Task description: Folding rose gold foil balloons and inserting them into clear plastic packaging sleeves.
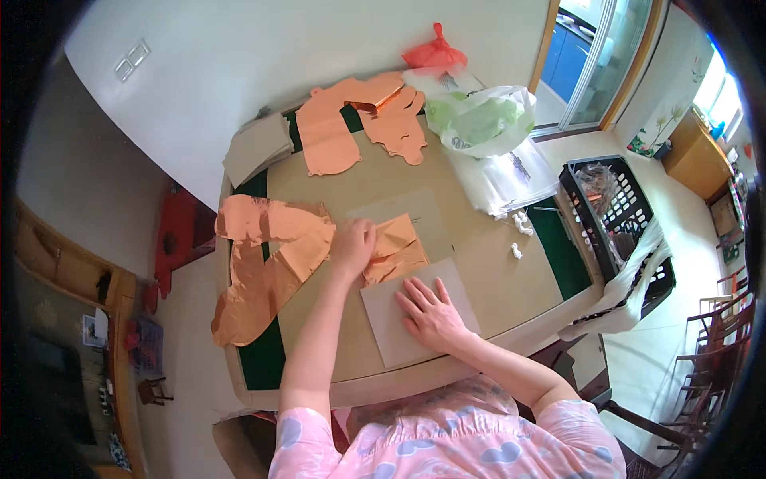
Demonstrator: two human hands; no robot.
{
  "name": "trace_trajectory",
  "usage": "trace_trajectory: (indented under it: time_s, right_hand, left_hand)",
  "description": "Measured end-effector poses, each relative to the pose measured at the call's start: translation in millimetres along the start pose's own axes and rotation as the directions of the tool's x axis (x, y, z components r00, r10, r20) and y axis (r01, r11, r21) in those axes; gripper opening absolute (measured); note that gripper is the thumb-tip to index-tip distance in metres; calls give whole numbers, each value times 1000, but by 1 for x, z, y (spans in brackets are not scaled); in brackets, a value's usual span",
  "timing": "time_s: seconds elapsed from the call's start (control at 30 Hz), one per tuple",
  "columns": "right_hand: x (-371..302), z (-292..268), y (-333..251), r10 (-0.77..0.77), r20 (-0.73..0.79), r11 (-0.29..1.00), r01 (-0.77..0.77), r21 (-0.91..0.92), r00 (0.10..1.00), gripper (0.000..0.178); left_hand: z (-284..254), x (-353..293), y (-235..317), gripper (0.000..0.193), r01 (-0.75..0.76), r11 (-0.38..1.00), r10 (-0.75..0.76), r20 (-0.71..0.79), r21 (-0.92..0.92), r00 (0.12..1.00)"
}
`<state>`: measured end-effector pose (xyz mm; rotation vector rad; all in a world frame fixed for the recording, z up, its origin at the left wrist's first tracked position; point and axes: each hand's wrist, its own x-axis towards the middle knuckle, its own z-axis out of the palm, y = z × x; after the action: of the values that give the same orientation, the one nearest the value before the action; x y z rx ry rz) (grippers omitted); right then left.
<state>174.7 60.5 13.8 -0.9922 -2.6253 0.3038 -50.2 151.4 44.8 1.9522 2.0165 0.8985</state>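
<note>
My right hand [435, 315] lies flat with its fingers spread on a pale grey card sheet [388, 335], pressing it to the table near the front edge. Shiny copper-coloured foil [399, 243] sticks out from under the card's far edge, creased and folded over. At the foil's left side my left hand [353, 249] is closed, its curled fingers gripping the foil's edge; the fingertips are partly hidden. A larger copper foil piece [279, 279], wrinkled and cut in a curved shape, spreads over the table's left side, reaching close to my left hand.
More copper foil cutouts [329, 132] lie at the far side. Grey card sheets [257, 149] are stacked at the far left. A plastic bag [483, 120] sits on clear plastic sleeves [511, 180] at the far right. Beyond the right edge stands a black basket [614, 207].
</note>
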Motion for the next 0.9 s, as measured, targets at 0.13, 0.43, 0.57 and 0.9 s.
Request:
trace_trajectory:
  time_s: [0.13, 0.43, 0.57, 0.9]
  right_hand:
    - [0, 2, -4, -14, 21, 1000, 14, -8, 1000, 51]
    - [-4, -2, -4, -16, 8, 1000, 15, 18, 1000, 50]
    - [-2, -2, -3, -2, 36, 999, 1, 45, 999, 50]
    - [1, -2, -3, -14, 25, 999, 13, 32, 1000, 51]
  left_hand:
    - [10, 40, -36, 37, 53, 956, -131, 258, 289, 957]
    - [-23, 52, -33, 64, 675, 719, -526, 504, -168, 685]
    - [-44, 3, -49, 48, 814, 430, -406, 722, -391, 561]
    - [-27, -55, -7, 21, 589, 560, -298, 521, -583, 800]
